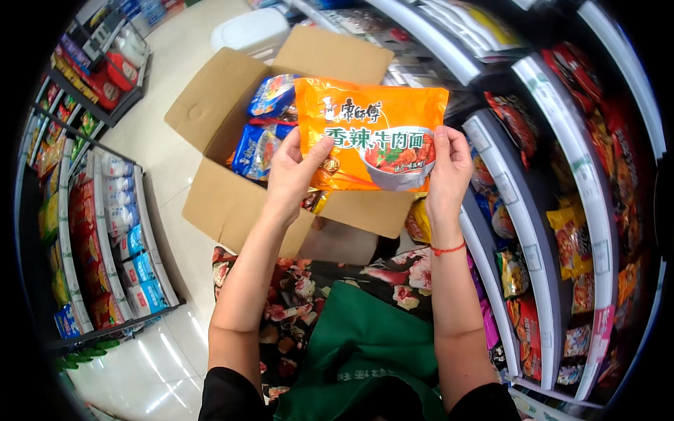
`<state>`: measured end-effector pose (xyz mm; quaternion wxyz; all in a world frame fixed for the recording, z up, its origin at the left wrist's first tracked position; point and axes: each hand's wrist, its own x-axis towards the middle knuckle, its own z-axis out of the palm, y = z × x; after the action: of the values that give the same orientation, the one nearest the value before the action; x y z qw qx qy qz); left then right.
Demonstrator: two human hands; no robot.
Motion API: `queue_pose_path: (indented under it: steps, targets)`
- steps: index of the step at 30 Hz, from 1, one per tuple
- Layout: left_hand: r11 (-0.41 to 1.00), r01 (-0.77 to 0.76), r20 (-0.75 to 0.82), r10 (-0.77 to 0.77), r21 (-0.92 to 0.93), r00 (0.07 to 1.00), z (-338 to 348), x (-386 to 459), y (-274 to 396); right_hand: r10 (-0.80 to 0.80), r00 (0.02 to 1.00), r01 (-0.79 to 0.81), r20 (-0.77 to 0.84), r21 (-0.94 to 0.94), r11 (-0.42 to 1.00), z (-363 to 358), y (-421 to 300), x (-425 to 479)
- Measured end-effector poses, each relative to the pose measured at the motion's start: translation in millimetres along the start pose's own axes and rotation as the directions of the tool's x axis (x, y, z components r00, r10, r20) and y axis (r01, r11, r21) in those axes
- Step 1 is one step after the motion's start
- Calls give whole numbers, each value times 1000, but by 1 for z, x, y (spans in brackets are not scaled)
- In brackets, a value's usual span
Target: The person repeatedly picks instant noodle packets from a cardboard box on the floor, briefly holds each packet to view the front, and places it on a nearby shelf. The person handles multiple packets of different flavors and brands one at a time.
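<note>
Between my two hands I hold up an orange packet of instant noodles (337, 105), its printed front with a picture of a noodle bowl facing me. My left hand (295, 168) grips the packet's left edge, thumb on the front. At the right edge, my right hand (450, 163) pinches it with the thumb in front. Below and behind the packet stands an open cardboard box (226, 205) with its flaps spread. Inside the box lie blue noodle packets (255, 152) and some red and yellow ones, partly hidden by the packet and my left hand.
Shelves (508, 184) with bagged noodles curve along the right, close to my right arm. A yellow packet (418, 221) lies beside the box. On the left, across the tiled floor (163, 158), stands a rack (158, 252) of packaged goods. A white plastic stool (250, 29) is behind the box.
</note>
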<state>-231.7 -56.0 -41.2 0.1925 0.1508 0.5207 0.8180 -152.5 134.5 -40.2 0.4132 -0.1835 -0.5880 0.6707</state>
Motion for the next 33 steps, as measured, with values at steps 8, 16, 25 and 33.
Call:
queue_pose_path:
  steps: [8,16,25,33]
  targets:
    - [992,43,245,-72,121,967,59,-24,29,-61,994,61,-96,1,998,-70,-71,-15]
    - [994,19,409,-61,106,910,132,-55,43,-61,981,58,-184,-18,998,-141,-138,-51]
    - [997,23,548,-58,71,835,218,-88,37,-180,955,167,-236,-73,983,-216,-206,-99]
    - [998,-20,705,-24,54,708,309,-120,22,-330,887,268,-323,-222,938,-283,-263,-138]
